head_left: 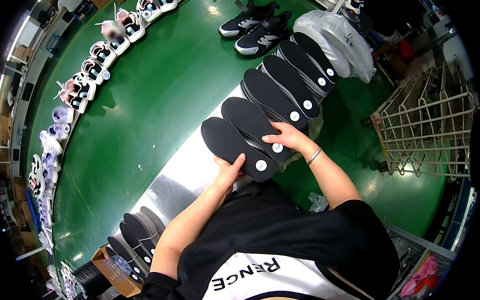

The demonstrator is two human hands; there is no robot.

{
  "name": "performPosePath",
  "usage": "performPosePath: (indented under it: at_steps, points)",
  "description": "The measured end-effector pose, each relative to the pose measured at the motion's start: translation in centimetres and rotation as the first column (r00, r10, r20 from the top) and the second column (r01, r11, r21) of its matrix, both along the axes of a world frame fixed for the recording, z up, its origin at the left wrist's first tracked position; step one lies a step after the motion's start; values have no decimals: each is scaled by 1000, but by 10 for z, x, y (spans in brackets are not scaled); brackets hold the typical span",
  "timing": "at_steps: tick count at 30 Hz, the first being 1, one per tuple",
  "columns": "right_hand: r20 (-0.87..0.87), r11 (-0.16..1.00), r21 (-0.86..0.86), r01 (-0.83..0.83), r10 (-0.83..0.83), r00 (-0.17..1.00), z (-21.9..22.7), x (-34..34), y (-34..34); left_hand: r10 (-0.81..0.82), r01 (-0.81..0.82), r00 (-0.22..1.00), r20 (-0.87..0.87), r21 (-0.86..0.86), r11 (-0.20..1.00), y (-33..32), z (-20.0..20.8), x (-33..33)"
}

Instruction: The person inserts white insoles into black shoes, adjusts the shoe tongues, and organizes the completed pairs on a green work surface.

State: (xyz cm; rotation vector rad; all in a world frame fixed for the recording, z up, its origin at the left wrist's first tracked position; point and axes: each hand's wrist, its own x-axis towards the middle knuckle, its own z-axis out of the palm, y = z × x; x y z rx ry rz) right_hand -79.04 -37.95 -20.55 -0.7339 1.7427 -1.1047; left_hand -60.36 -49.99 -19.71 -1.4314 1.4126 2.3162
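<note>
My left hand [230, 172] grips the nearest stack of black shoe insoles [227, 141], thumb on top and the other fingers mostly hidden beneath the edge. My right hand [288, 137], with a bangle on its wrist, is closed around the heel end of the neighbouring insole stack [245, 114], its thumb on the upper face. Both stacks lie side by side, almost touching, with round white stickers at the heels. Beyond them, more insole stacks [266, 92] line the shiny metal bench [178, 174].
Black-and-grey sneakers [262, 38] stand past the bench's far end beside plastic-wrapped white pieces [336, 45]. A wire rack cart [426, 125] is at right. More insoles [142, 228] and a cardboard box [103, 264] are lower left. Shoes [95, 68] line the curved far-left edge.
</note>
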Motion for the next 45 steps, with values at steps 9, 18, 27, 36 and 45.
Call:
performPosePath:
  at_steps: [9,18,27,36,45]
  points:
    - [-457,782,618,-75,436,775,78,-11,-7,90,-87,996,14,-145,986,-41,-8,50]
    - [-889,987,-22,161,-93,449,69,-192,-97,-179,704,679,712,-564,432,-64,-32,51]
    - [-947,947,321,19,322,-24,24,-296,-189,-387,773,590,708,-357,524,-76,-36,53]
    - [-843,848,520,-97,529,101,-23,-359,-231,-377,693,677,632,-376,614,-65,-10,59]
    - [-901,854,108,-510,301,313,66,-181,-318,-379,614,780,497,-494,616,-80,-19,64]
